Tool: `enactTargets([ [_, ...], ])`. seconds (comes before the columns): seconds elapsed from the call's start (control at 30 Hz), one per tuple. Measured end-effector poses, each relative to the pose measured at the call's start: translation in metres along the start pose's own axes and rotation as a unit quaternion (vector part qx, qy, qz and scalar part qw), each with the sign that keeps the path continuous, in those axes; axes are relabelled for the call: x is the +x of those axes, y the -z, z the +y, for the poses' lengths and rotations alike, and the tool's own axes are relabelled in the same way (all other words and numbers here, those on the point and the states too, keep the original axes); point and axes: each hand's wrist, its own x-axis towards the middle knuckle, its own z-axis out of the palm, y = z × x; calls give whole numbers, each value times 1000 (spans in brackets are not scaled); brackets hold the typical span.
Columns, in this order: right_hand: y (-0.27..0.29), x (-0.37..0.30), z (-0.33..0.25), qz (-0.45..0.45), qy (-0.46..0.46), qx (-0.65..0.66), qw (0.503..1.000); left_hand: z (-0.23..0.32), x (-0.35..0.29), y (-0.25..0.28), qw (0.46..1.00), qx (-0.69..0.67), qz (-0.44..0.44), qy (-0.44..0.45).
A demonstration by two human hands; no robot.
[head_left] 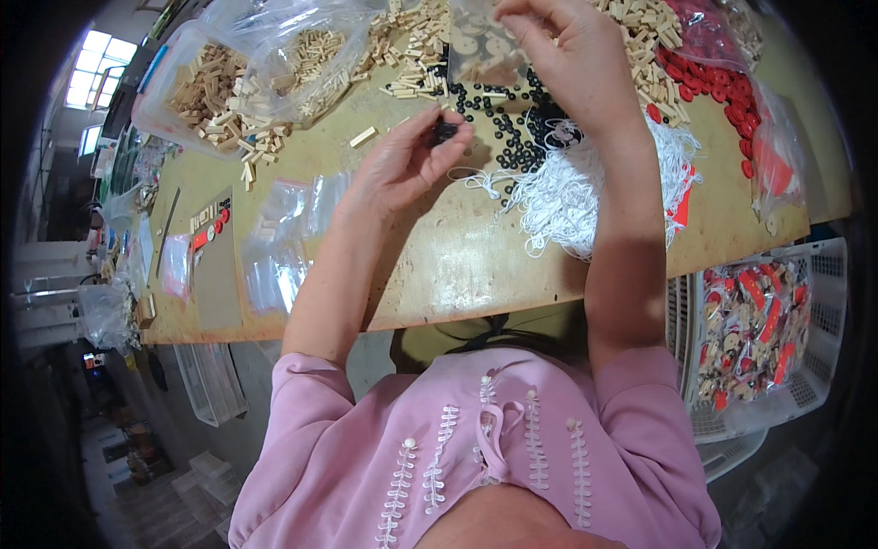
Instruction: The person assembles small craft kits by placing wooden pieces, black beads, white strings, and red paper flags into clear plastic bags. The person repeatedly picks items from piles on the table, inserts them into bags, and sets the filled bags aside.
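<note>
My left hand (409, 157) is above the middle of the table, palm turned up and fingers curled round a few small black rings (445, 131). Farther off, my right hand (581, 69) reaches over the heap of black rings (515, 137), thumb and fingers pinched together. What that pinch holds, if anything, cannot be made out. Right beside its fingertips is a clear plastic bag (479, 46) with pale wooden round pieces in it. Under my right forearm lies a tangled pile of white cords (565, 197).
Wooden sticks fill a clear tub (197, 91) and lie in loose heaps (416, 46). Red rings (718, 87) are spread at the far right. Empty-looking plastic bags (279, 247) lie left of my forearm. A white crate (823, 311) of filled bags stands below the table's right edge.
</note>
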Motion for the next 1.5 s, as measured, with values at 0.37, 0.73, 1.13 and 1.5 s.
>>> enactTargets([
  [0.37, -37, -16, 24, -217, 83, -2, 973, 122, -43, -86, 949, 314, -1, 1],
  [0.73, -54, -27, 13, -230, 76, 21, 970, 124, -21, -120, 839, 530, 34, 122],
  [1.13, -55, -23, 24, -236, 78, 16, 968, 125, -18, -137, 768, 628, 55, 113],
  [1.5, -48, -21, 7, -253, 31, 84, 963, 164, 28, -75, 698, 712, 26, -71],
])
